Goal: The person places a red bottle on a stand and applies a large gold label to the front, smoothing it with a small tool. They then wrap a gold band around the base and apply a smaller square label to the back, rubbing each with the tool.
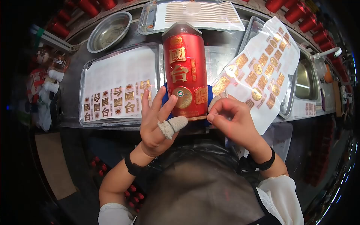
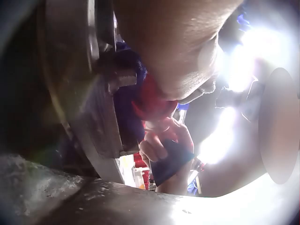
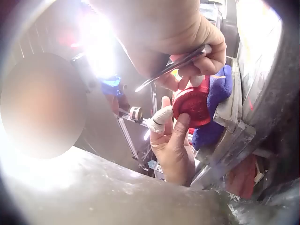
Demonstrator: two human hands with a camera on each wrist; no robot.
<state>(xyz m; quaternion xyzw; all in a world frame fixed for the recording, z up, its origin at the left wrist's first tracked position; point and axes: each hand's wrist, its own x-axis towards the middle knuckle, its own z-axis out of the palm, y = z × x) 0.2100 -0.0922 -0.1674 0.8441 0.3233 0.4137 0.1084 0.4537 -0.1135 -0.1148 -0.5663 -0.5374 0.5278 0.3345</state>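
Observation:
A red bottle point(image 1: 185, 75) with gold characters lies on a blue padded rest point(image 1: 212, 99), its base toward the person. Along its left side my left hand point(image 1: 155, 129) has its fingers spread and straight, with a cloth cot point(image 1: 176, 123) on the thumb near the base. In the right wrist view, a left digit touches the red base point(image 3: 192, 108). Close to the bottle's lower right edge, my right hand point(image 1: 234, 120) has its fingers bent; it wears a cloth cot too. The right wrist view shows it gripping a thin flat plate point(image 3: 173, 68), whose dark face point(image 2: 171, 161) appears in the left wrist view.
On the left, a tray point(image 1: 82, 86) holds a white sheet of gold characters point(image 1: 116, 71). A sheet of gold stickers point(image 1: 260, 75) leans over another tray at right. Behind are a metal bowl point(image 1: 109, 32) and a striped sheet point(image 1: 198, 15); a sink point(image 1: 305, 80) stands far right.

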